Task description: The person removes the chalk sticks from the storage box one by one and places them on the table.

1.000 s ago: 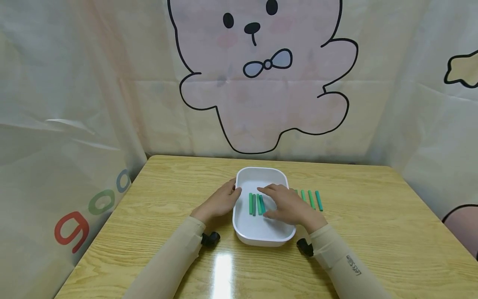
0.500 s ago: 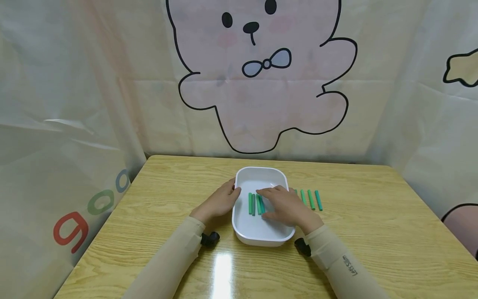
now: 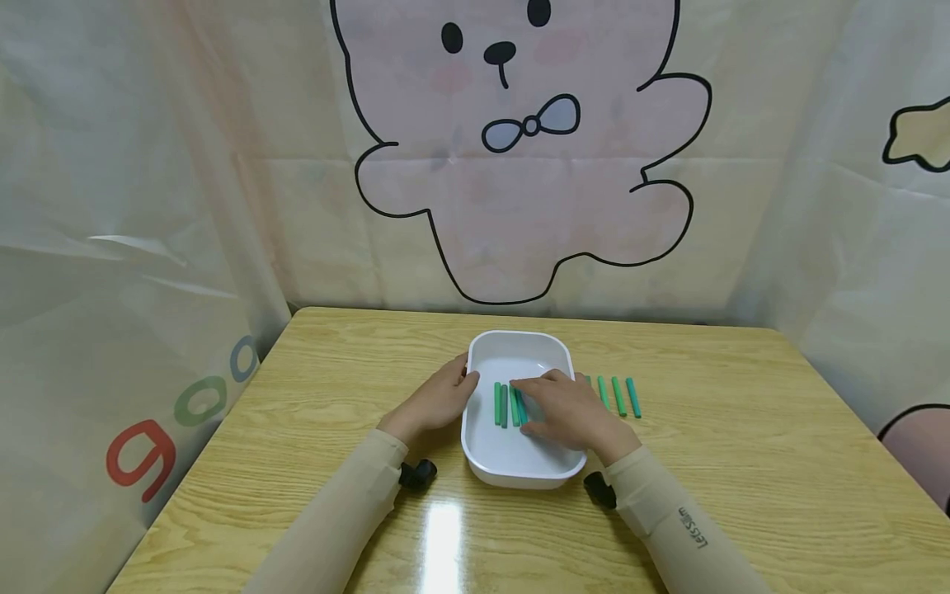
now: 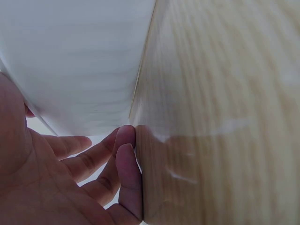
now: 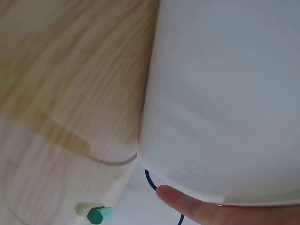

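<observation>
A white rectangular tub (image 3: 519, 458) with rounded corners stands on the wooden table. My left hand (image 3: 433, 400) holds its left side, thumb at the rim and fingers against the outer wall, as the left wrist view shows. Inside the tub several thin green sticks (image 3: 498, 404) lie side by side. The rightmost, a teal stick (image 3: 522, 407), leans slightly. My right hand (image 3: 567, 412) reaches over the right rim, with that teal stick between thumb and index finger at its two ends. From the right wrist view, only a finger (image 5: 187, 204) shows beyond the tub wall.
Right of the tub, several more green sticks (image 3: 619, 397) lie in a row on the table (image 3: 727, 429); one hexagonal end (image 5: 96, 216) shows in the right wrist view. A printed curtain (image 3: 519, 214) hangs behind the table.
My right hand has shifted slightly left and its index finger has come down closer to the teal stick. My left hand stays at the tub's side.
</observation>
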A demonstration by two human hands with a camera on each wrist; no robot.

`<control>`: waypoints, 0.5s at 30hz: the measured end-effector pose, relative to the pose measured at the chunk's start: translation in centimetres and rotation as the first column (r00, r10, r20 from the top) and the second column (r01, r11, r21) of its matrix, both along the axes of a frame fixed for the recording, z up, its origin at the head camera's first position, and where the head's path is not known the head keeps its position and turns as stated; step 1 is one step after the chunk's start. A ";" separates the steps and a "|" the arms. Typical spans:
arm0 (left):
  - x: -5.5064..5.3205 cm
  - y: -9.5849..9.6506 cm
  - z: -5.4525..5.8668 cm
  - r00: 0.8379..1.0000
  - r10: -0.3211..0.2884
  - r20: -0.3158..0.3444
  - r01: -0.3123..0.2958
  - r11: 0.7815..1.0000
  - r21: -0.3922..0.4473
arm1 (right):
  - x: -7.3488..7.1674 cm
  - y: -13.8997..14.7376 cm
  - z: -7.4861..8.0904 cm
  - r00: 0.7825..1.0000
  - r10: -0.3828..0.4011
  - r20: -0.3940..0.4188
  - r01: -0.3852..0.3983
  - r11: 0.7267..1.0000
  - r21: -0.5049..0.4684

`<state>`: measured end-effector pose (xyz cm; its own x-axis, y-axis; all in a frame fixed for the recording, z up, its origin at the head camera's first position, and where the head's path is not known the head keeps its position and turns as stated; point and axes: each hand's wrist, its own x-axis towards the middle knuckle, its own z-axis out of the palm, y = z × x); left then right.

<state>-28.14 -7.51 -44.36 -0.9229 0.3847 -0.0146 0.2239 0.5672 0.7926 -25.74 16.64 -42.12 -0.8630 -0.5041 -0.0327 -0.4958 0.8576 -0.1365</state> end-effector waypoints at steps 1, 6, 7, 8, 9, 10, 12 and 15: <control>0.0 0.0 0.0 1.000 0.001 0.000 -0.001 1.000 -0.002 | 0.0 0.0 0.0 1.000 -0.002 0.003 0.002 1.000 0.001; 0.0 -0.1 0.1 1.000 0.003 0.000 -0.003 1.000 -0.003 | -0.1 0.0 0.0 1.000 0.002 -0.004 -0.002 1.000 0.002; 0.0 -0.1 0.1 1.000 0.003 0.000 -0.003 1.000 -0.005 | -0.1 0.0 -0.1 1.000 0.004 -0.007 -0.004 1.000 -0.001; 0.0 -0.1 0.1 1.000 0.004 -0.001 -0.004 1.000 -0.005 | -0.2 0.0 -0.1 1.000 0.005 -0.008 -0.005 1.000 -0.002; 0.0 -0.1 0.0 1.000 0.005 -0.002 -0.005 1.000 -0.008 | -0.2 0.0 -0.2 1.000 0.006 -0.008 -0.006 1.000 -0.004; 0.0 -0.1 0.0 1.000 0.006 -0.002 -0.006 1.000 -0.009 | -0.3 0.0 -0.2 1.000 0.010 -0.013 -0.010 1.000 -0.005; -0.1 -0.1 0.0 1.000 0.007 -0.001 -0.007 1.000 -0.009 | -0.3 0.0 -0.2 1.000 0.010 -0.011 -0.010 1.000 -0.010; -0.1 0.0 0.0 1.000 0.007 -0.002 -0.007 1.000 -0.010 | -0.3 0.0 -0.1 1.000 0.000 0.003 0.000 1.000 -0.020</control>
<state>-28.25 -7.55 -44.35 -0.9257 0.3779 -0.0162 0.2216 0.5764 0.7865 -26.04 16.64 -42.24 -0.8631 -0.5044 -0.0248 -0.4951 0.8549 -0.1553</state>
